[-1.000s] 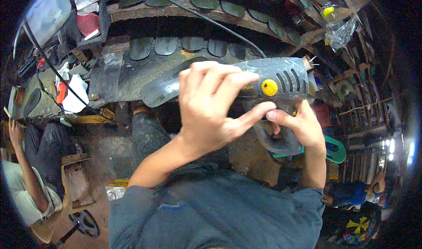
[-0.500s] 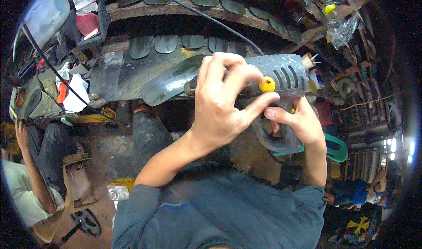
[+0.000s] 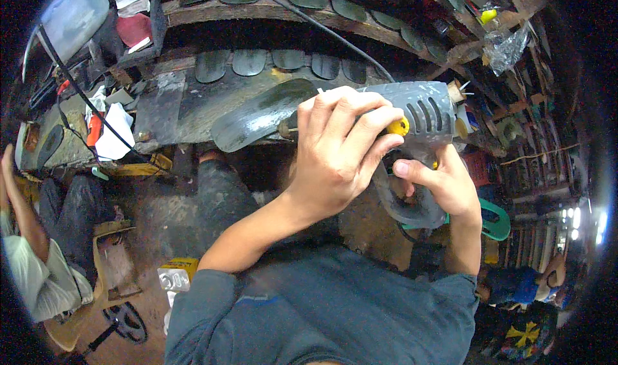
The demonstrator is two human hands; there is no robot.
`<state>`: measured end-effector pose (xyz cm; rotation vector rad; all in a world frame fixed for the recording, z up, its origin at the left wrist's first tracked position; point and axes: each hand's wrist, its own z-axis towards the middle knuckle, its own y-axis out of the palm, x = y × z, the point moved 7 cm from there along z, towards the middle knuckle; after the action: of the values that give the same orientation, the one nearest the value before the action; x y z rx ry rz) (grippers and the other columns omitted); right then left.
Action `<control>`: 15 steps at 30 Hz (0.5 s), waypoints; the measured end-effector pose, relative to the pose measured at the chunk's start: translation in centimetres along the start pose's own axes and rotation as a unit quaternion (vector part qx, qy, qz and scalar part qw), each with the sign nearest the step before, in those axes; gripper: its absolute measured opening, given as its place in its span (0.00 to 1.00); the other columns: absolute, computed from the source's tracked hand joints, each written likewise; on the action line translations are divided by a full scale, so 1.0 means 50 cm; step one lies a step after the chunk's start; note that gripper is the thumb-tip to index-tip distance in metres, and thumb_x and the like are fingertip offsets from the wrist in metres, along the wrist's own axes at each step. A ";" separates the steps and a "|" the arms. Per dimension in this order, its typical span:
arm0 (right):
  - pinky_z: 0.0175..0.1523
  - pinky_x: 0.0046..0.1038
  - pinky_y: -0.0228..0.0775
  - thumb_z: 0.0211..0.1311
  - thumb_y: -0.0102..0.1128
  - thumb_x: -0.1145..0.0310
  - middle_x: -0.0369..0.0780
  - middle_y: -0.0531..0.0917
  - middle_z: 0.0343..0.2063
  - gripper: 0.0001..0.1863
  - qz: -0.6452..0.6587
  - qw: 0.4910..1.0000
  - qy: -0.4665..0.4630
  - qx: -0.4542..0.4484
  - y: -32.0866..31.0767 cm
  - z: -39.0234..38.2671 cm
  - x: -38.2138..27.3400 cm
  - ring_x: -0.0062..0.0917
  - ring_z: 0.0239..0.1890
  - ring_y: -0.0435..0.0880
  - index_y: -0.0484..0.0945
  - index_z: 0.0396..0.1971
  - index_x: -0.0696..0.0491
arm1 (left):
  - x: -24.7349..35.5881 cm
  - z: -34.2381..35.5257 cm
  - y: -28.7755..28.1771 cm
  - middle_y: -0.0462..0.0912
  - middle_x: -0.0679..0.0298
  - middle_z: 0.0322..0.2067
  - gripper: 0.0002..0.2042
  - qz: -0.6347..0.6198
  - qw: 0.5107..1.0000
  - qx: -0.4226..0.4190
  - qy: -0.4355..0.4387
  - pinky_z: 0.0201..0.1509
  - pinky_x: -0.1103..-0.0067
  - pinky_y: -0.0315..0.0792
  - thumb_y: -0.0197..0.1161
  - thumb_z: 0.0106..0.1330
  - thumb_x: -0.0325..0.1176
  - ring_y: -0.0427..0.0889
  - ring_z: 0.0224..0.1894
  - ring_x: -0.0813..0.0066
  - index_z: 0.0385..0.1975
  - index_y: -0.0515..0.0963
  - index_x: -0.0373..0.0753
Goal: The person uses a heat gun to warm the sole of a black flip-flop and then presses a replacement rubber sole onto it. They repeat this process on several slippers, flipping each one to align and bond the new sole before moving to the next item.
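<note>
A grey power tool with vent slots, a yellow knob and a loop handle lies sideways before me. My left hand is closed over its front part, fingertips and thumb close to the knob. The palm hides much of the tool's front. My right hand grips the rear of the loop handle, its thumb bent along the inner side. Just left of the tool, a long, glossy dark sole-shaped piece rests on the bench; its right end runs behind my left hand.
Several dark round-ended pieces line the bench's back, with more on a wooden shelf above. A cable slants down behind the tool. White paper lies at left. A co-worker sits at far left; a green plastic piece is at right.
My left thumb and fingers have drawn together and sit closer against the tool by the knob. My right hand keeps its grip. The co-worker's hand has moved up and left.
</note>
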<state>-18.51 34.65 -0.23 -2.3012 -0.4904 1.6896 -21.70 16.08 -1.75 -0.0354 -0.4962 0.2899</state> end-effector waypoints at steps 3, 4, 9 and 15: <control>0.33 0.22 0.73 0.63 0.77 0.67 0.33 0.86 0.39 0.26 -0.006 1.000 -0.002 0.005 -0.003 0.000 0.002 0.15 0.31 0.80 0.79 0.58 0.55 | -0.002 -0.002 0.009 0.84 0.64 0.49 0.20 0.000 1.000 -0.015 -0.002 0.59 0.65 0.68 0.77 0.57 0.34 0.78 0.53 0.60 0.51 0.85 0.44; 0.33 0.22 0.73 0.63 0.77 0.67 0.33 0.86 0.39 0.25 -0.007 1.000 -0.003 0.008 -0.004 0.000 0.004 0.15 0.31 0.80 0.79 0.58 0.55 | -0.001 -0.003 0.009 0.84 0.64 0.48 0.20 0.001 1.000 -0.018 0.001 0.59 0.65 0.68 0.78 0.57 0.35 0.78 0.53 0.60 0.51 0.85 0.44; 0.37 0.24 0.76 0.63 0.77 0.68 0.34 0.87 0.43 0.24 -0.003 1.000 -0.004 0.002 -0.001 0.001 0.008 0.17 0.35 0.82 0.80 0.57 0.55 | -0.015 -0.012 0.004 0.83 0.58 0.47 0.21 -0.097 0.993 -0.005 -0.060 0.57 0.65 0.73 0.82 0.53 0.36 0.80 0.52 0.58 0.46 0.84 0.41; 0.66 0.34 0.74 0.63 0.75 0.71 0.38 0.88 0.53 0.27 -0.008 0.998 -0.056 -0.022 0.018 -0.004 -0.010 0.24 0.57 0.83 0.79 0.62 0.57 | -0.020 -0.016 -0.006 0.83 0.64 0.43 0.15 -0.101 0.993 0.046 -0.030 0.53 0.66 0.71 0.83 0.53 0.36 0.79 0.47 0.60 0.38 0.86 0.45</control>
<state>-18.35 33.60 -0.09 -2.2345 -0.5724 1.8262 -22.06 15.57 -2.88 0.1125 -0.5403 0.1150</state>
